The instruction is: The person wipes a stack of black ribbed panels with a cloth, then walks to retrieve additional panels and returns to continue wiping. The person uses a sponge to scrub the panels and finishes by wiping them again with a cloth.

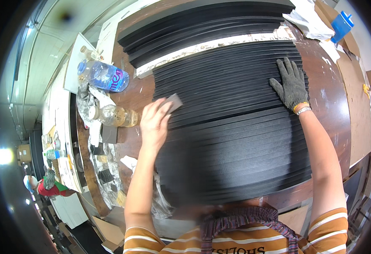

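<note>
A wide row of overlapping black sheets (223, 80) lies fanned out on the brown table (331, 101), their edges forming close parallel lines. My left hand (153, 122), bare, pinches a small flat grey-brown piece (175, 102) at the left ends of the sheets; its exact kind cannot be made out. On the right ends rests my right hand (291, 84), in a dark grey knitted glove, fingers spread and holding nothing. The nearer sheets (244, 156) show broader faces, and a dark blur covers part of them.
Another black stack (206, 21) lies at the far side. Left of the sheets are a large clear bottle with a blue cap (107, 76) and a smaller bottle with yellowish liquid (115, 116). A blue container (342, 26) stands far right. Another person (50, 186) is at far left.
</note>
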`<action>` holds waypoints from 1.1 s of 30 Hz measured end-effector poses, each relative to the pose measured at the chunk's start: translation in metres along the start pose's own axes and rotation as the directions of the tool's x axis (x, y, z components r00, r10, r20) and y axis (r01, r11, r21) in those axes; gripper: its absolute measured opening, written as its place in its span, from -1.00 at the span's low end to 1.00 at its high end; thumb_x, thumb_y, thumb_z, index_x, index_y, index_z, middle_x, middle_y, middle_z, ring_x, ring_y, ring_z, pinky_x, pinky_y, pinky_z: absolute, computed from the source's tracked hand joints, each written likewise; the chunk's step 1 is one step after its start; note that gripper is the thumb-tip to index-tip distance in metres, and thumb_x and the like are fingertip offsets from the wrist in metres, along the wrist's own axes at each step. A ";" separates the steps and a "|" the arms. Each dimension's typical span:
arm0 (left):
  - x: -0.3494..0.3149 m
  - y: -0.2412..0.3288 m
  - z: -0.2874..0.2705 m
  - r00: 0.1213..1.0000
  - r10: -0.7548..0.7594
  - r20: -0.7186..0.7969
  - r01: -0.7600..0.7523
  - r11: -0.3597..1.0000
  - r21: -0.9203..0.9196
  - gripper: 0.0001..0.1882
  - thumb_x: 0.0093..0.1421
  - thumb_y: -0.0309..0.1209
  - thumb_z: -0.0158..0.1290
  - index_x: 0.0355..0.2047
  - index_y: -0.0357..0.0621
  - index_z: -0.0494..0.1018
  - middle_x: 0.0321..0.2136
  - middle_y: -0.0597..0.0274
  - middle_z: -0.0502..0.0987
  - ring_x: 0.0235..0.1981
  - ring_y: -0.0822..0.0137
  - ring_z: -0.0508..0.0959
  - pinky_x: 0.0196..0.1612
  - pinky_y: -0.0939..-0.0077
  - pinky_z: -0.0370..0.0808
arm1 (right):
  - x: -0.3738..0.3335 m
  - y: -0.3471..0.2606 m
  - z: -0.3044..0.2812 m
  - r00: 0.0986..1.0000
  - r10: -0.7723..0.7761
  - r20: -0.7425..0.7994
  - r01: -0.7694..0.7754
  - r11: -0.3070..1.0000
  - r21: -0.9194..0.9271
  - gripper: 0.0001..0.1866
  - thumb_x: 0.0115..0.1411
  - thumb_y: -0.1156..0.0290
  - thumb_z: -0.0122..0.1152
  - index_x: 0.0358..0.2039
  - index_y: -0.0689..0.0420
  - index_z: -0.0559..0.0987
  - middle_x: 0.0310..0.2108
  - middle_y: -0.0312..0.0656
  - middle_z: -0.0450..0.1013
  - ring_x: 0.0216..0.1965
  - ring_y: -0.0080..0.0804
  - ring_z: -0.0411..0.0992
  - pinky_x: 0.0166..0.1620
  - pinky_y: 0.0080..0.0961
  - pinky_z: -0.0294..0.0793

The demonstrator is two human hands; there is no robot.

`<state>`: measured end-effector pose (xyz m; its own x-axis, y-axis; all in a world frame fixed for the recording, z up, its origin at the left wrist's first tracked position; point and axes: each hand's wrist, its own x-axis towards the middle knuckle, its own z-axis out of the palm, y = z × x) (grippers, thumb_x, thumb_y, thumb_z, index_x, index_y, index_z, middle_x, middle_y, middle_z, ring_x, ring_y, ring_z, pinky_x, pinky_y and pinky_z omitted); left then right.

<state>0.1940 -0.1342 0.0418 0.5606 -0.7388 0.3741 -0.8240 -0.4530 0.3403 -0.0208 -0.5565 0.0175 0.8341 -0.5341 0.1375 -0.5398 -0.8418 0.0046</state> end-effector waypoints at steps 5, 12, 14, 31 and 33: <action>0.047 0.018 0.034 0.989 0.150 0.010 -0.150 0.989 0.000 -0.49 0.01 -0.67 0.29 0.00 0.02 0.68 0.04 0.16 0.63 0.03 0.05 0.57 0.08 0.24 0.58 | 0.000 0.001 0.001 1.000 0.010 0.019 -0.010 1.000 -0.003 -0.17 0.37 -0.21 0.08 0.48 0.03 0.24 0.53 0.05 0.05 0.53 0.12 -0.03 0.53 0.05 -0.08; 0.050 0.018 0.044 0.987 0.162 -0.012 -0.162 0.987 0.008 -0.54 0.04 -0.67 0.28 -0.04 0.04 0.71 0.02 0.20 0.65 -0.02 0.12 0.57 0.02 0.30 0.61 | 0.000 0.001 0.004 1.000 0.019 0.002 -0.019 1.000 0.006 -0.15 0.37 -0.26 0.05 0.48 0.01 0.23 0.52 0.04 0.07 0.53 0.06 -0.02 0.54 0.05 -0.08; 0.051 0.017 0.047 0.986 0.161 -0.038 -0.162 0.987 -0.008 -0.53 0.03 -0.68 0.28 -0.04 0.03 0.72 0.00 0.19 0.66 -0.03 0.13 0.57 0.02 0.31 0.61 | 0.000 0.002 0.005 1.000 0.021 -0.016 -0.021 1.000 0.017 -0.15 0.37 -0.27 0.05 0.48 0.00 0.24 0.52 0.04 0.08 0.53 0.04 -0.01 0.54 0.05 -0.08; 0.048 0.009 0.049 0.987 0.139 -0.077 -0.143 0.988 -0.051 -0.57 0.01 -0.71 0.28 -0.10 -0.04 0.73 -0.01 0.16 0.68 -0.02 0.10 0.57 0.03 0.31 0.59 | 0.000 0.002 0.005 1.000 0.026 -0.007 -0.026 0.999 0.018 -0.15 0.36 -0.27 0.05 0.48 0.00 0.24 0.52 0.00 0.08 0.54 0.00 -0.03 0.54 0.02 -0.09; 0.049 0.009 0.050 0.967 0.193 -0.164 -0.205 0.977 -0.060 -0.57 0.01 -0.70 0.28 -0.10 -0.04 0.73 -0.01 0.16 0.68 -0.01 0.10 0.57 0.04 0.31 0.59 | 0.001 0.002 0.005 1.000 0.028 -0.001 -0.028 1.000 0.003 -0.15 0.37 -0.28 0.04 0.48 0.00 0.24 0.52 0.00 0.08 0.54 0.00 -0.03 0.54 0.02 -0.09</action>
<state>0.2099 -0.1993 0.0201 0.3965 -0.7202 0.5693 -0.9151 -0.2607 0.3075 -0.0205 -0.5588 0.0124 0.8186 -0.5574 0.1388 -0.5626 -0.8267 -0.0023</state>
